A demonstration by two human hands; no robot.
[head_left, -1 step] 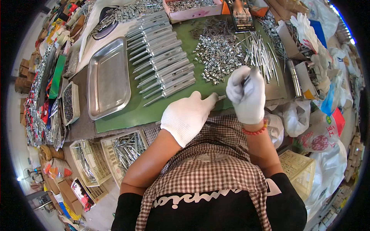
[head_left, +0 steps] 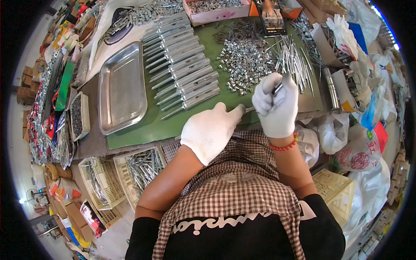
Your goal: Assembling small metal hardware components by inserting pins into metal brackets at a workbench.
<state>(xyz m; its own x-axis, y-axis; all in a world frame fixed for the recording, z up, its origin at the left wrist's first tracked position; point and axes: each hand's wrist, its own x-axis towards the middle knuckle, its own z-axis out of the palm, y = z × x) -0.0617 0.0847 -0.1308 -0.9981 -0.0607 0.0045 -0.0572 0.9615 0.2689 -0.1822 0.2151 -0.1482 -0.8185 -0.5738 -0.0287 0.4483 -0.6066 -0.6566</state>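
Observation:
My left hand (head_left: 212,132), in a white knit glove, is closed around a slim metal rod. The rod's tip (head_left: 250,109) pokes out past the thumb and forefinger, toward my right hand; most of its length is hidden in the palm. My right hand (head_left: 276,104), gloved too and raised just right of that tip, has its fingers curled on a short dark metal piece (head_left: 277,89). Beyond my hands lie a heap of small silver ferrules (head_left: 245,65) and a bundle of thin metal rods (head_left: 292,60). A row of metal tubes with pointed rods (head_left: 186,69) lies left of the ferrules.
Everything rests on a green mat (head_left: 130,141). An oblong steel tray (head_left: 102,99) is at the left, beside a small bin of dark screws (head_left: 77,117). Plastic baskets of metal parts (head_left: 145,173) stand below the table edge. A pink-sided box (head_left: 221,15) sits at the back.
My right hand has shifted slightly left, closer to the rod's tip, and the dark piece in it has tilted a little. My left hand has stayed in place.

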